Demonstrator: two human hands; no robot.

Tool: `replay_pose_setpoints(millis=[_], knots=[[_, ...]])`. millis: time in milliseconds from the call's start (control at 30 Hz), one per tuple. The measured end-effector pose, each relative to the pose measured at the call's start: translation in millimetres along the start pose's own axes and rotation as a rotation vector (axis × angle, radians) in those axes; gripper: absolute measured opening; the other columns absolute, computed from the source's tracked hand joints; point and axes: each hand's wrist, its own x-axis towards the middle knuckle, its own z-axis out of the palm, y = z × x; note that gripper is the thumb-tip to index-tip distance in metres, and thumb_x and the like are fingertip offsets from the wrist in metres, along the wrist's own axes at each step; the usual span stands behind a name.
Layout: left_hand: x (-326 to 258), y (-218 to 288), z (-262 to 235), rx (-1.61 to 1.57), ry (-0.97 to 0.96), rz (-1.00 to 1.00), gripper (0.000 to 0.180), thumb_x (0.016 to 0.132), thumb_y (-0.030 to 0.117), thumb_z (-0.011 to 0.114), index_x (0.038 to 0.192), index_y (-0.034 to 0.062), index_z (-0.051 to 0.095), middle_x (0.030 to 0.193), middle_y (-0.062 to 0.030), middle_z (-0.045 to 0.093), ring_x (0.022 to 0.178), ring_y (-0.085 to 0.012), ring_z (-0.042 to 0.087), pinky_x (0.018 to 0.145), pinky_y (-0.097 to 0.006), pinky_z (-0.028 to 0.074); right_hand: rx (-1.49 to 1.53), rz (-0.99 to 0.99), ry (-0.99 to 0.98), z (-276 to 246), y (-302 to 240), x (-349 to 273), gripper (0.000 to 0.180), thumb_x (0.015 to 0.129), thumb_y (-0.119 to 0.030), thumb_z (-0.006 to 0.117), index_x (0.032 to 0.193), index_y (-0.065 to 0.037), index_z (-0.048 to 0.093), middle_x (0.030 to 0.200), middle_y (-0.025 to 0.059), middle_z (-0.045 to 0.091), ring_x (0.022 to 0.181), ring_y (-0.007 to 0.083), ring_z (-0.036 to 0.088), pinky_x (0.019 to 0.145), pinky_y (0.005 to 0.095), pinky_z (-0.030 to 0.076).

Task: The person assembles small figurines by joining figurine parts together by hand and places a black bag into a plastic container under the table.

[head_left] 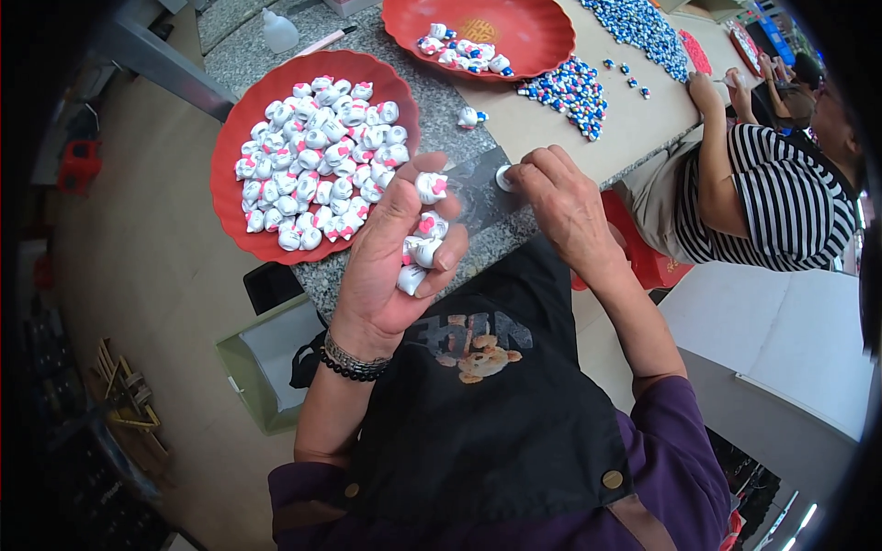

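Observation:
My left hand [375, 246] is turned palm up and curled around several small white cat-head pieces [430, 188] with pink bows, one of them up at the fingertips. To its right, the fingers of my right hand [571, 216] are pinched at the edge of a small white round piece [504, 179], low over a smeared grey sheet [485, 204] on the counter. What the round piece is, I cannot tell. On the left, a red scalloped tray [223, 174] is heaped with more white cat heads [317, 161].
A second red tray [542, 37] at the back holds several white-and-blue figures. Small blue, white and pink parts [574, 96] lie piled beside it. A white squeeze bottle [279, 32] and a pen [329, 39] are at the back left. A person in a striped shirt [781, 193] sits at right.

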Motion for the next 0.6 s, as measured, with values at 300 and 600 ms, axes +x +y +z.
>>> replay_pose_setpoints(millis=[300,600], knots=[[1,-11,8,0.445,-0.005,0.109,0.054,0.098,0.035,0.06,0.138,0.0018,0.044,0.09,-0.0029,0.057,0.059,-0.0098,0.058,0.04,-0.019,0.037,0.357,0.23,0.208,2,6,0,0.019,0.078,-0.001,0.073,0.096,-0.003,0.07,0.083,0.0078,0.064,0.073,0.0197,0.064,0.066,0.0308,0.051],[5,-21,13,0.499,0.067,0.082,0.054,0.102,0.034,0.051,0.139,-0.0039,0.039,0.099,-0.0077,0.059,0.066,-0.01,0.061,0.039,-0.018,0.038,1.086,0.756,0.169,2,7,-7,0.013,0.09,-0.004,0.067,0.1,0.005,0.069,0.085,0.004,0.067,0.069,0.0089,0.059,0.064,0.0223,0.049]])
